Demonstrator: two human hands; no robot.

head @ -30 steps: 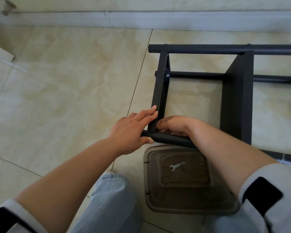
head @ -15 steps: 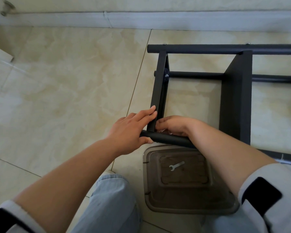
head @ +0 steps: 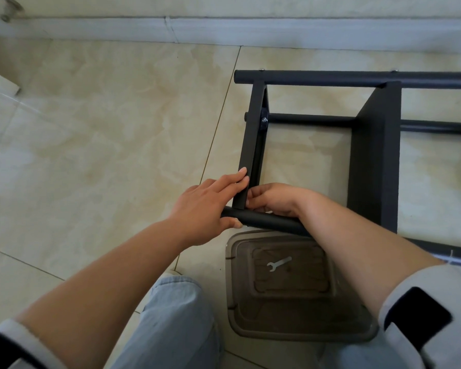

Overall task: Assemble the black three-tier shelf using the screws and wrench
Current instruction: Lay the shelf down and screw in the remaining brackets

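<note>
The black three-tier shelf (head: 375, 161) lies on its side on the tiled floor (head: 104, 129), and the near tube (head: 266, 221) serves as the landmark here. There is only the head view. In it, the end panel (head: 246, 155) meets the near tube at a corner directly above the tube's left end. The left hand (head: 205, 209) rests there with straight fingers (head: 237, 179) laid along the panel's outer face and the thumb pressed under the tube's end. The right hand (head: 272, 199) sits just beyond the tube, inside the corner, its fingers curled close together as if pinching something small; what they hold is hidden, probably a screw. The wrench (head: 278, 263) lies unused in the brown plastic tray (head: 298, 331) on the near side of the tube.

The step looks like starting a screw at this corner by hand. To do it well, the left hand should keep panel and tube square and pushed tight so the holes line up, while the right turns the screw gently until it bites without crossing the thread. Only then is the wrench worth fetching, for the final tightening
</note>
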